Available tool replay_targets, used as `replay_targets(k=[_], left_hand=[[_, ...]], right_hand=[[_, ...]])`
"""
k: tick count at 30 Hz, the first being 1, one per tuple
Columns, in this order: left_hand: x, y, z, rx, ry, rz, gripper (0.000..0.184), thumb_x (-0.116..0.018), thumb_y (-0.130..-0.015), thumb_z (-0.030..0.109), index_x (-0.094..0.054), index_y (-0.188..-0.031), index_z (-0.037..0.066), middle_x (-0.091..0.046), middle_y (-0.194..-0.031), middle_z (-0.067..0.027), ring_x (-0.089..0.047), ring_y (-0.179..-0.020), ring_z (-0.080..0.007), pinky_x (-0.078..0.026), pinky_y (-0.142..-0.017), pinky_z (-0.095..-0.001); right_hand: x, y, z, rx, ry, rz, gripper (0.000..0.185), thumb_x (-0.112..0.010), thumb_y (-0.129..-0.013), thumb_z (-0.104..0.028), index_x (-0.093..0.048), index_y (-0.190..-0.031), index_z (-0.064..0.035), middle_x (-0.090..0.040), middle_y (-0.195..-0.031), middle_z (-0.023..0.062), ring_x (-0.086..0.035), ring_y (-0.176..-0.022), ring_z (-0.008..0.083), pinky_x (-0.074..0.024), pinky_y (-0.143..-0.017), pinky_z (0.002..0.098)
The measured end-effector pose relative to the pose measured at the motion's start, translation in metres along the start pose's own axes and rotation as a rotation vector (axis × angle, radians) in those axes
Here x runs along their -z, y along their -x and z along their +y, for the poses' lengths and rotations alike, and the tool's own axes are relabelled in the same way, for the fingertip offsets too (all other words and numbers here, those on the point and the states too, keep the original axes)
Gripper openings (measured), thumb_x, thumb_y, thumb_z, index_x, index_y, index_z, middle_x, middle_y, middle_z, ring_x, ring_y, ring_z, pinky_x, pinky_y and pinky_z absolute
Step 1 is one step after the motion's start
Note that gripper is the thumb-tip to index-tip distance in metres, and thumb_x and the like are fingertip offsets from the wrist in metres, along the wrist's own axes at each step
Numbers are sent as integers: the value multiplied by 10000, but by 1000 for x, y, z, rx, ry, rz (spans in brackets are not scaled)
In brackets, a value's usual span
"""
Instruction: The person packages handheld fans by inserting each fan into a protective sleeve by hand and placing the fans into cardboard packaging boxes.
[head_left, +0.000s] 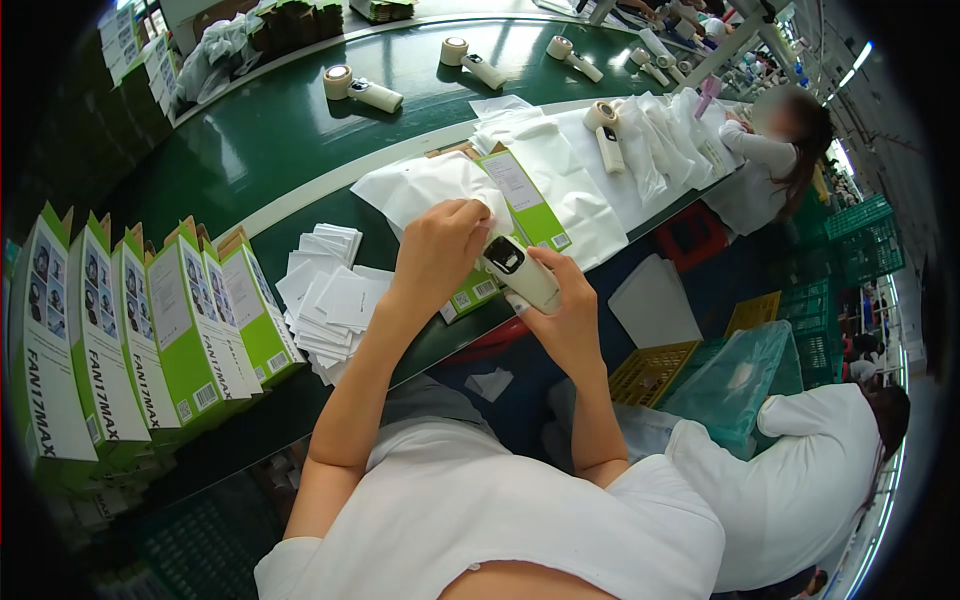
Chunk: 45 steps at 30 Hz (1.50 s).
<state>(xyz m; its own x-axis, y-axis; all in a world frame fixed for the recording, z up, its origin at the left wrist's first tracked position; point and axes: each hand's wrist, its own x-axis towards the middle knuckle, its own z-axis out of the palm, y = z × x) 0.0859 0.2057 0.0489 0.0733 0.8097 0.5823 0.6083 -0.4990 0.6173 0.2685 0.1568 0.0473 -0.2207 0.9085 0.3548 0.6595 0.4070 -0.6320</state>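
My right hand (pixel 568 308) is wrapped round the cream body of a handheld fan (pixel 535 285) with a dark display panel. The fan is tilted, its upper end towards my left hand (pixel 440 245). My left fingers are closed at that end, beside a white bag (pixel 415 195); what they pinch is hidden. Under and behind my hands lies a green and white box (pixel 525 195). A pile of white leaflets (pixel 335 295) is left of my left forearm.
Several upright FAN17MAX boxes (pixel 120 340) stand at the left. More handheld fans (pixel 365 92) lie on the green conveyor (pixel 250 150). White bags (pixel 650 140) cover the right bench. One co-worker (pixel 770 150) sits beyond; another (pixel 790 480) bends near a yellow crate (pixel 650 372).
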Motion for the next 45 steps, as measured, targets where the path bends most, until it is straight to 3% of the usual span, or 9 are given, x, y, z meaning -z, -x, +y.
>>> replay_targets(k=[4, 9, 14, 19, 24, 29, 34, 37, 45], left_hand=[[-2, 8, 12, -130, -26, -128, 85, -603, -781, 57, -540, -826, 22, -576, -731, -89, -534, -597, -223, -446, -561, -324], [-12, 12, 29, -298, 10, -78, 41, -597, -821, 48, -561, -824, 27, -612, -770, -90, -531, -594, -231, -441, -577, -309], [-7, 8, 32, -318, 65, -107, 37, -587, -820, 55, -555, -829, 40, -609, -777, -87, -529, -609, -249, -450, -605, -320], [-9, 14, 38, -194, 13, -124, 68, -593, -808, 49, -543, -851, 34, -608, -787, -85, -526, -619, -248, -450, -611, -320], [-14, 8, 37, -339, 40, -136, 77, -589, -816, 44, -539, -872, 26, -599, -775, -85, -526, -614, -247, -451, -597, -317], [-22, 7, 49, -401, 86, -73, 129, -583, -774, 38, -523, -889, 37, -544, -742, -75, -521, -619, -223, -446, -603, -320], [-29, 9, 55, -177, 218, -2, 98, -576, -812, 52, -524, -891, 28, -533, -773, -90, -528, -643, -235, -452, -621, -325], [-34, 19, 51, -200, 189, -20, 83, -575, -825, 59, -529, -885, 25, -530, -788, -94, -529, -661, -235, -457, -633, -325], [-115, 38, 56, -469, -24, -384, 130, -556, -791, 59, -572, -909, 5, -555, -878, -119, -514, -798, -242, -457, -745, -297]], right_hand=[[-14, -20, 6, -221, -480, 127, 512, -674, -716, -13, -493, -1195, -1, -592, -1030, 114, -584, -884, 231, -488, -763, 297], [-49, -36, 17, -206, -852, 117, 540, -636, -768, -15, -421, -1263, -4, -538, -1110, 112, -565, -923, 218, -477, -782, 272], [-34, -53, 14, -332, -964, -231, 477, -563, -858, -113, -388, -1285, 6, -508, -1137, 110, -537, -971, 185, -455, -819, 264], [-44, -54, 8, -558, -1355, -84, 431, -502, -891, -202, -419, -1274, -25, -523, -1120, 115, -508, -1025, 178, -432, -859, 278], [-67, -71, 24, -331, -583, 58, 379, -457, -904, -255, -482, -1229, -62, -557, -1090, 109, -501, -1029, 182, -427, -861, 299], [-55, -80, 38, -132, -323, 22, 369, -468, -910, -207, -473, -1263, -100, -544, -1158, 110, -476, -1096, 202, -413, -925, 333], [-37, -101, 28, -286, -1141, -44, 384, -483, -909, -149, -461, -1283, -67, -541, -1197, 125, -491, -1105, 219, -424, -950, 341], [-37, -127, 143, -598, -1129, -183, 431, -573, -891, -211, -477, -1276, -41, -574, -1167, 180, -607, -1021, 292, -529, -860, 358], [26, -223, 239, -161, -490, 244, 322, -573, -861, -179, -548, -1133, -9, -622, -1005, 99, -597, -879, 188, -474, -786, 285]])
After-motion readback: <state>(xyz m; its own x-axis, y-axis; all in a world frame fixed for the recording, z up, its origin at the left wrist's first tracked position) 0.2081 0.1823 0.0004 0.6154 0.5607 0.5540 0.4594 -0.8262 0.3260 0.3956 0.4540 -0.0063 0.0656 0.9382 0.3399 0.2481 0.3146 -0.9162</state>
